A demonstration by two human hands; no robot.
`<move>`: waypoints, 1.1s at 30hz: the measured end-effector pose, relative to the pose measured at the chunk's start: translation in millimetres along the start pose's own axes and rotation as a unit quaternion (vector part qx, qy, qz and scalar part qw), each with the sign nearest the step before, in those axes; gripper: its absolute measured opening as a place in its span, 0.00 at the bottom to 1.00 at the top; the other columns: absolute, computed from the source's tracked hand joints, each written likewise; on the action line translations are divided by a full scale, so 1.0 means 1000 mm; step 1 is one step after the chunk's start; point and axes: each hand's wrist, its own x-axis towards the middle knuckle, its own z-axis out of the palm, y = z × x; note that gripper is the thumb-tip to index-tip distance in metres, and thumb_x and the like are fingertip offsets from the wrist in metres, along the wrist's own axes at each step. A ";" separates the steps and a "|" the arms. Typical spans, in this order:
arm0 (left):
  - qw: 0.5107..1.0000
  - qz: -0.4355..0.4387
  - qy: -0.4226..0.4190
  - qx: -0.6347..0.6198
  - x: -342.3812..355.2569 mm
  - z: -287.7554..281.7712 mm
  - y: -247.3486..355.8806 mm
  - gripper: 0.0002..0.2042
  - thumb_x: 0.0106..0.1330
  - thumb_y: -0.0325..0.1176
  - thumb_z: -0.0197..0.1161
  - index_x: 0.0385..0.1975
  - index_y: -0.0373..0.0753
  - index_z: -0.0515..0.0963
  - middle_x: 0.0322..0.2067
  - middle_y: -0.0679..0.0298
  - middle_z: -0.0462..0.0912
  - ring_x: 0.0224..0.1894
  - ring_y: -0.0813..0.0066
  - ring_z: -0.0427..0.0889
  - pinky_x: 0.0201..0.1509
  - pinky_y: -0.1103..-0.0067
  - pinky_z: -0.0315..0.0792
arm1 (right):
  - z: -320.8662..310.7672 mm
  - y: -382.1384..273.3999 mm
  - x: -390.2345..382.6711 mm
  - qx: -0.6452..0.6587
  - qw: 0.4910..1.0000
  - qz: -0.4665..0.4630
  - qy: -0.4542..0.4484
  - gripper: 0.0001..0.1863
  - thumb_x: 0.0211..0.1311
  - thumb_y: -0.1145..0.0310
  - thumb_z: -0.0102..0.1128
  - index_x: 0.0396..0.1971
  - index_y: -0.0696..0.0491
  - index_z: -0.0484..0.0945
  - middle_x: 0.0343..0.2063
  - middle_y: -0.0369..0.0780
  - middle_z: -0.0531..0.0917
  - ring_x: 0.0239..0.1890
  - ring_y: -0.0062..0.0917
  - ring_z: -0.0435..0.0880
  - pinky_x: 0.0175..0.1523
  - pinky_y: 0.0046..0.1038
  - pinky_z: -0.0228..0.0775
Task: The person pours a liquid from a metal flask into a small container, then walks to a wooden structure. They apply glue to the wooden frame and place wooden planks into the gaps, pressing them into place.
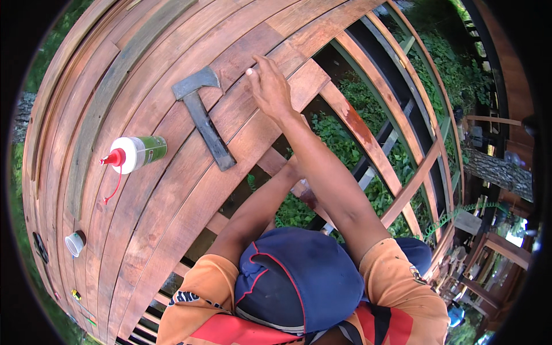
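My right hand (269, 88) reaches out over the reddish wooden planks (190, 184), with its fingers apart and nothing in them. Whether the fingertips touch the wood I cannot tell. Just left of it lies a hatchet (208, 129) with a dark handle, its grey head pointing away from me. My left forearm (259, 198) comes up beneath the right forearm, which covers the left hand. Farther left, a white and green squeeze bottle (150, 150) with a red nozzle lies on its side, its red cap strap hanging loose.
A small clear plastic cup (75, 244) lies at the left. A narrow weathered strip of wood (109, 86) rests along the planks. To the right, bare joists (356, 123) leave open gaps over green plants. A green coiled hose (460, 213) runs at the far right.
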 end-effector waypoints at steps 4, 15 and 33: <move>0.973 0.075 -0.061 0.210 0.003 -0.013 0.005 0.18 0.59 0.52 0.66 0.41 0.45 0.83 0.35 0.72 0.78 0.51 0.74 0.74 0.69 0.67 0.63 | -0.064 0.086 0.023 -0.190 0.971 0.136 0.058 0.25 0.75 0.56 0.53 0.61 0.60 0.74 0.60 0.54 0.78 0.65 0.50 0.74 0.69 0.48 0.65; 0.971 0.031 -0.109 0.210 0.010 -0.026 0.015 0.09 0.60 0.40 0.60 0.31 0.43 0.83 0.36 0.67 0.80 0.52 0.67 0.76 0.70 0.66 0.62 | -0.070 0.150 0.073 -0.247 0.867 0.415 -0.119 0.39 0.74 0.44 0.27 0.54 0.57 0.84 0.56 0.58 0.83 0.61 0.54 0.80 0.67 0.50 0.69; 0.977 0.019 -0.106 0.183 0.013 -0.027 0.009 0.07 0.60 0.38 0.59 0.31 0.43 0.80 0.33 0.66 0.78 0.50 0.66 0.76 0.67 0.66 0.65 | -0.066 0.165 0.076 -0.249 0.886 0.361 -0.149 0.36 0.76 0.45 0.30 0.51 0.56 0.86 0.52 0.57 0.85 0.57 0.57 0.82 0.63 0.53 0.71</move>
